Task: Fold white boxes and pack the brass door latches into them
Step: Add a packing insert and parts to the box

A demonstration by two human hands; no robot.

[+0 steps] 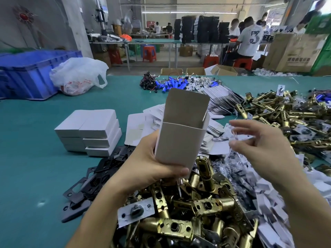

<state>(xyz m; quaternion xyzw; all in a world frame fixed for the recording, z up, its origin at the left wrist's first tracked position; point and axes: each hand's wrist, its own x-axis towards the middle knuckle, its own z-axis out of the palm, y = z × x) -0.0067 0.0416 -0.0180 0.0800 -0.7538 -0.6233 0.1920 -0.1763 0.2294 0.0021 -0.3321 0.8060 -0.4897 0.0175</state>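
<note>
Left hand [148,163] grips the white box [180,140] round its lower end, thumb across the front and fingers behind. It holds the box upright at frame centre, above the near pile. The top is open and the tuck flap stands straight up, so the mouth faces up and to the right, ready for loading. Bottom end is hidden by the hand, can't tell if it's closed.

Right hand [268,145] is at centre right, just beside the box mouth but not touching. Fingers are spread and loose, motion-blurred, nothing plainly held. Probably on its way to pick up a part.

Brass door latches [197,212] are heaped at bottom centre, right under the box, so within short reach. A second heap of latches [279,111] lies at upper right.

Finished boxes [93,129] are stacked shut at centre left, away from the loose parts. Flat box blanks [141,126] are fanned behind the held box. Black strike plates [93,178] are spread at lower left, and small bagged parts [241,176] lie right of the near heap.

All of it sits on a green table [35,158]. Blue crate [26,72] and a white plastic bag [78,74] are at upper left.

Stage, my guess: box is formed, nothing loaded yet.
</note>
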